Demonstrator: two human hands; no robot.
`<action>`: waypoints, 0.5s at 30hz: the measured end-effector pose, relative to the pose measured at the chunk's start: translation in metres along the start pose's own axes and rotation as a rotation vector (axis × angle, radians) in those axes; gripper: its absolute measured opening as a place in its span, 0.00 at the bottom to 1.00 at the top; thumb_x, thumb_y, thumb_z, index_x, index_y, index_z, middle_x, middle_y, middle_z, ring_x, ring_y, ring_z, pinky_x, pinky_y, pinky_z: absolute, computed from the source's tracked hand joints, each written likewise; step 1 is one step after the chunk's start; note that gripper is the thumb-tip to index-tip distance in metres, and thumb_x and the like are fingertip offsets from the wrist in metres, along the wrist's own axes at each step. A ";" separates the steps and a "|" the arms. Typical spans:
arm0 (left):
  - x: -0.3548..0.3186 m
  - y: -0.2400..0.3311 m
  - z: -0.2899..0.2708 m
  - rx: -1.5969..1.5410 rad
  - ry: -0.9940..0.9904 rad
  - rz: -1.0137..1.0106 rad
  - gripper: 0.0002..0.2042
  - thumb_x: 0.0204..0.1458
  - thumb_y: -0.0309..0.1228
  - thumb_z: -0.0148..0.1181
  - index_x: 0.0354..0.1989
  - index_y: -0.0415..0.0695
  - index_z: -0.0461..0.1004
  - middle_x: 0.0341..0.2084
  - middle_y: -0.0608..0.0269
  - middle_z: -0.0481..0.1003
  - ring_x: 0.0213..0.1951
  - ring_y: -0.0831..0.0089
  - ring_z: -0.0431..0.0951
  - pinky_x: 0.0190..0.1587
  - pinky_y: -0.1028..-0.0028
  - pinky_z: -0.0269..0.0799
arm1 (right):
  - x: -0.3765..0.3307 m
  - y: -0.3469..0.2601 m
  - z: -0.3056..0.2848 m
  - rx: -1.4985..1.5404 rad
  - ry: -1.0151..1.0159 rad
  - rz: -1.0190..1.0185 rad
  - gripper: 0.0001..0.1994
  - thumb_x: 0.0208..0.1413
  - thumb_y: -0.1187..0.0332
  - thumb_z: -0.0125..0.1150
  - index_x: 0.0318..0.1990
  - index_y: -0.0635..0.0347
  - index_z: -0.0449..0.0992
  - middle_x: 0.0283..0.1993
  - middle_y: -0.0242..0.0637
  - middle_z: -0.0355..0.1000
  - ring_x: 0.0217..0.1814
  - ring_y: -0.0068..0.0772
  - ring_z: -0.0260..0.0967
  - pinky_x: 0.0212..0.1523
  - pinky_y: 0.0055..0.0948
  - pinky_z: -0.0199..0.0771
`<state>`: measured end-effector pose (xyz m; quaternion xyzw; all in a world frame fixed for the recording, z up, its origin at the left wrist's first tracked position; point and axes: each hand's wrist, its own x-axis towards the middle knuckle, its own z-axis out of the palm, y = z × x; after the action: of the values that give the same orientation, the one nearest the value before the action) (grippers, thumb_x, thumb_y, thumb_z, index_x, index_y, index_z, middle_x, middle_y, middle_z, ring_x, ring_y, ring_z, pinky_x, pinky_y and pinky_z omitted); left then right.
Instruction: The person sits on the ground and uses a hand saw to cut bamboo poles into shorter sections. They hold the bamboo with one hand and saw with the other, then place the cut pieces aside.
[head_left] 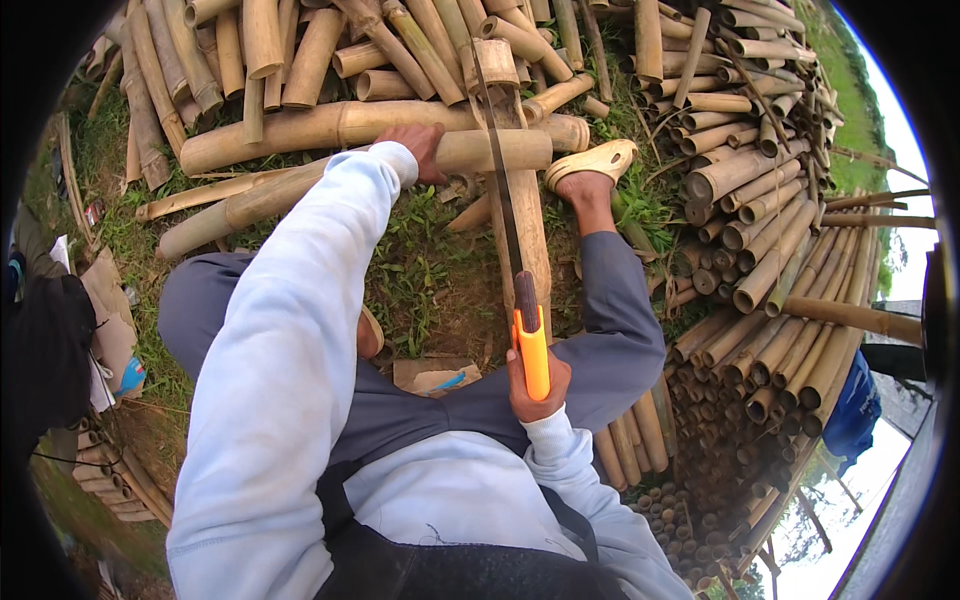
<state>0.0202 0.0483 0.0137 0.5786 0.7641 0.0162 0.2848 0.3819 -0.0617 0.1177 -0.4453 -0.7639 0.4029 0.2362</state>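
Note:
My left hand (pixel 420 150) is wrapped round a bamboo pole (pixel 465 152), pressing down on it near its right end. In my right hand (pixel 543 385) is the orange handle of a hand saw (pixel 509 215), low down between my legs. Its long blade points away from me and crosses the pole to the right of my left hand. How deep the teeth sit in the bamboo I cannot tell. The pole lies across a long pale wooden support (pixel 533 240). Just behind it rests a thicker bamboo length (pixel 350 125).
Cut bamboo pieces (pixel 310 60) lie heaped at the far side. A tall bamboo stack (pixel 760 220) rises on the right. My sandalled foot (pixel 592 165) is close to the pole's right end. Flattened cardboard (pixel 108 310) and a dark cloth (pixel 50 350) are at the left.

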 end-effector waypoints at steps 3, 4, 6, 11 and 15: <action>-0.001 0.002 0.000 -0.004 -0.024 -0.003 0.32 0.42 0.47 0.74 0.53 0.40 0.75 0.44 0.42 0.82 0.49 0.46 0.82 0.55 0.54 0.77 | 0.007 -0.002 0.002 0.043 0.006 0.070 0.05 0.58 0.76 0.67 0.40 0.67 0.80 0.23 0.39 0.73 0.24 0.28 0.74 0.28 0.29 0.71; -0.001 0.002 0.001 0.002 -0.006 0.004 0.33 0.42 0.47 0.74 0.53 0.39 0.75 0.44 0.42 0.82 0.49 0.46 0.82 0.55 0.54 0.77 | 0.023 0.009 0.008 0.048 -0.048 0.102 0.04 0.59 0.75 0.67 0.37 0.67 0.79 0.22 0.38 0.72 0.23 0.26 0.71 0.27 0.29 0.69; 0.002 0.002 0.006 0.013 0.031 0.026 0.33 0.42 0.47 0.74 0.53 0.39 0.75 0.44 0.42 0.82 0.49 0.46 0.82 0.55 0.54 0.77 | 0.070 0.006 0.028 0.122 -0.038 0.093 0.09 0.61 0.74 0.66 0.30 0.66 0.74 0.20 0.35 0.67 0.21 0.22 0.63 0.24 0.30 0.65; 0.008 -0.005 0.007 -0.007 0.008 0.027 0.35 0.40 0.48 0.74 0.56 0.41 0.74 0.45 0.42 0.82 0.49 0.45 0.82 0.56 0.54 0.76 | 0.031 0.008 0.016 0.069 -0.077 0.132 0.05 0.60 0.74 0.67 0.35 0.67 0.77 0.22 0.37 0.70 0.22 0.27 0.69 0.26 0.30 0.69; 0.004 -0.006 0.008 -0.025 -0.012 0.009 0.36 0.39 0.49 0.74 0.57 0.42 0.74 0.45 0.41 0.82 0.49 0.44 0.82 0.56 0.53 0.76 | -0.019 -0.007 -0.007 0.014 -0.019 0.030 0.14 0.56 0.79 0.65 0.50 0.68 0.80 0.31 0.43 0.79 0.32 0.34 0.81 0.36 0.29 0.77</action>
<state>0.0184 0.0472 0.0031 0.5784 0.7596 0.0237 0.2966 0.3929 -0.0773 0.1276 -0.4512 -0.7566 0.4160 0.2257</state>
